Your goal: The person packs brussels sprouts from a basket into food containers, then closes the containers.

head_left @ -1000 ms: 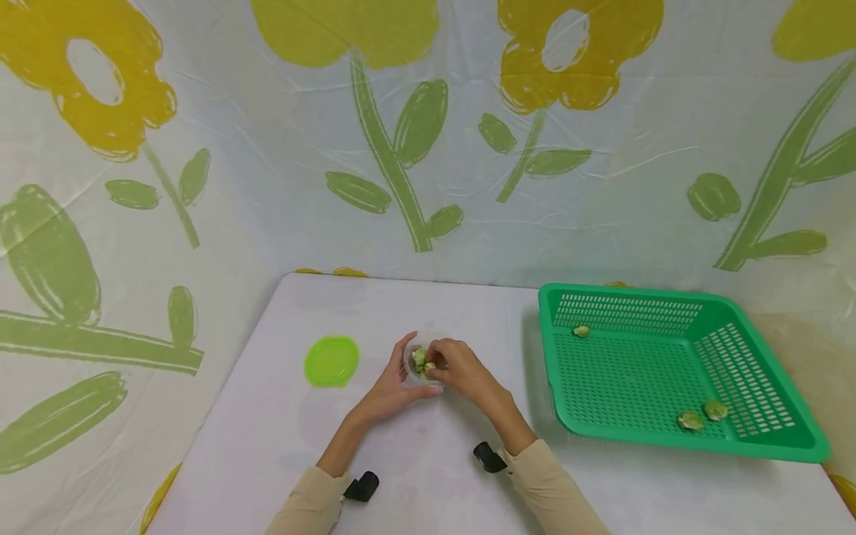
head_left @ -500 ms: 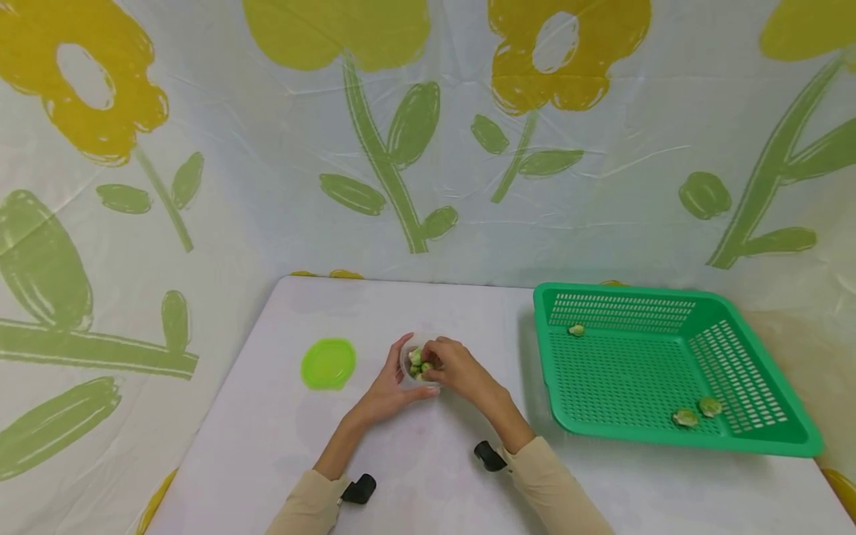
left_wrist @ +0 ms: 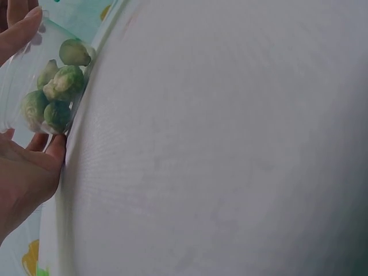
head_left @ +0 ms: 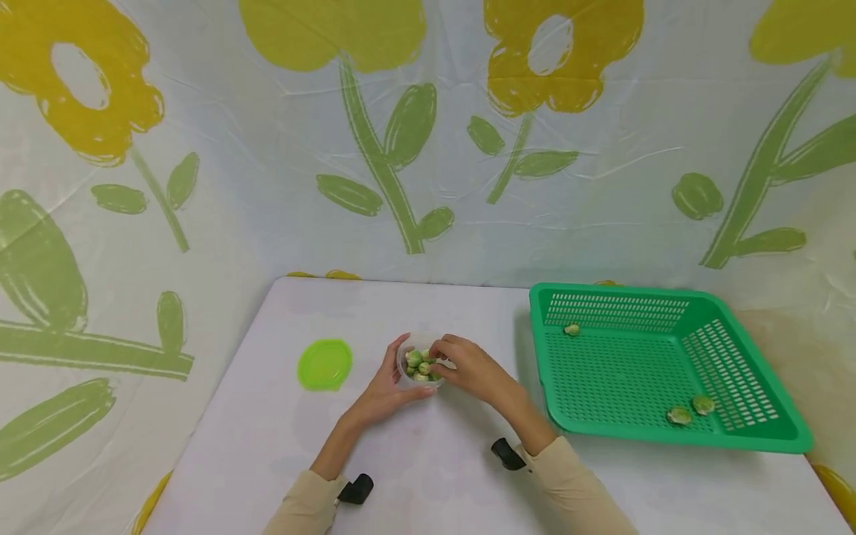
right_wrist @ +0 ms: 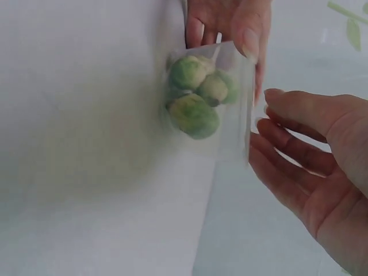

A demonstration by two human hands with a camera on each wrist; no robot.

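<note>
A small clear plastic container (right_wrist: 233, 138) stands on the white table, with several Brussels sprouts (head_left: 417, 362) inside it. My left hand (head_left: 384, 394) holds its left side, thumb near the front and fingers reaching round behind. In the right wrist view the left thumb presses against the container near the rim. My right hand (right_wrist: 322, 167) is just beyond the rim, its fingers loosely bent and nothing between them. From the head view, those fingertips overlap the container's right edge. Through the clear wall, the left wrist view shows sprouts (left_wrist: 66, 80) heaped at the bottom.
A lime-green lid (head_left: 324, 364) lies flat left of the container. To the right is a large green slotted basket (head_left: 669, 438), holding two sprouts (head_left: 678, 414) near its front right and one sprout (head_left: 571, 329) at the back left. A flower-printed cloth (head_left: 281, 148) hangs behind the table.
My right hand has drawn back from inside the container to its right rim and its fingers have loosened. More of the sprouts show. The left hand keeps its hold; the head view has shifted slightly.
</note>
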